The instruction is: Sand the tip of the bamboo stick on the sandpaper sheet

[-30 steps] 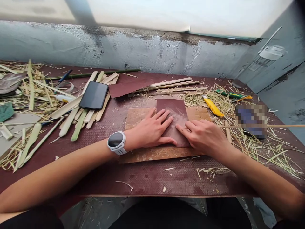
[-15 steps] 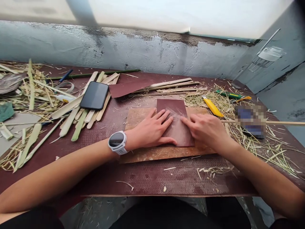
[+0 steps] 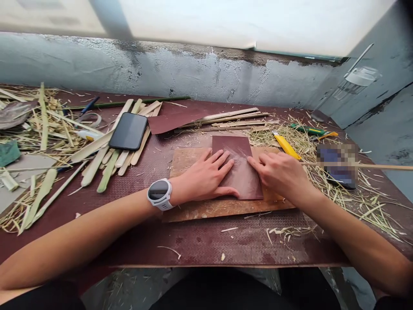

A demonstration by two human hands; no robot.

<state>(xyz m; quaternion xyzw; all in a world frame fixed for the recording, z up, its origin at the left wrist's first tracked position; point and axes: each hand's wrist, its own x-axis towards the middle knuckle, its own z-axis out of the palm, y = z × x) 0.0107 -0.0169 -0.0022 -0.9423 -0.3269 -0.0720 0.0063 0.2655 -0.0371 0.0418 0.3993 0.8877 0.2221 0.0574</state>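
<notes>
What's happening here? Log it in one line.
left hand: spread over dusty sheet; right hand: holding thin strip; dusty sheet: on board; phone: on wooden strips

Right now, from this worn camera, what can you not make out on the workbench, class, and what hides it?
All in the head view:
Part of the reddish-brown sheet: covered by the left hand.
Inner end of the thin strip: hidden by the right hand.
The strip's outer end: cut off by the right edge.
Dark item at right: obscured by pixelation.
Watch display: too small to read.
</notes>
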